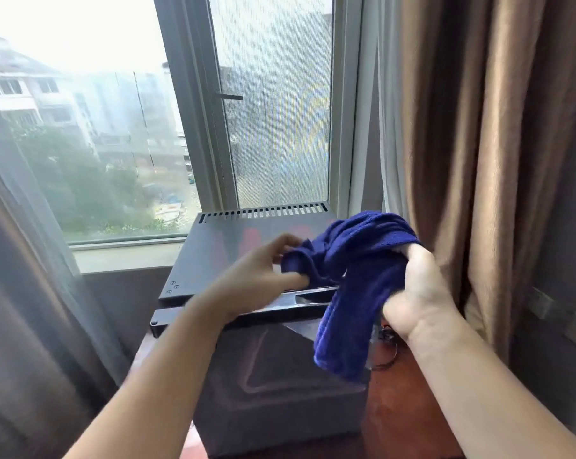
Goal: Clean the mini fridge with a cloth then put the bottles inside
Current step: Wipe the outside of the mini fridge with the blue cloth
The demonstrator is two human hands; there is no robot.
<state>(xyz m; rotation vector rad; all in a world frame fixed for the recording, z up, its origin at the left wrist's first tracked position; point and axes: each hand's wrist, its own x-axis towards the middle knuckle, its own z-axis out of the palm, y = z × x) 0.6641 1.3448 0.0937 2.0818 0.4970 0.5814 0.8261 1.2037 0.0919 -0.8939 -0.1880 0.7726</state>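
Both hands are up over the mini fridge (246,253), which stands on the reddish bench (409,409) by the window. Left hand (260,276) pinches one end of the blue cloth (356,260) between thumb and curled fingers. Right hand (415,293) is fisted round the bunched middle, with the tail hanging past the fridge's front right corner. Door looks closed. No bottles in view.

Risks, my guess:
- The loose tail could catch in the door's top handle recess.
- The tail could drag the dark cable (387,356) at the fridge's right side.
- A wide swipe could snag the brown curtain (478,127) just beside the right hand.
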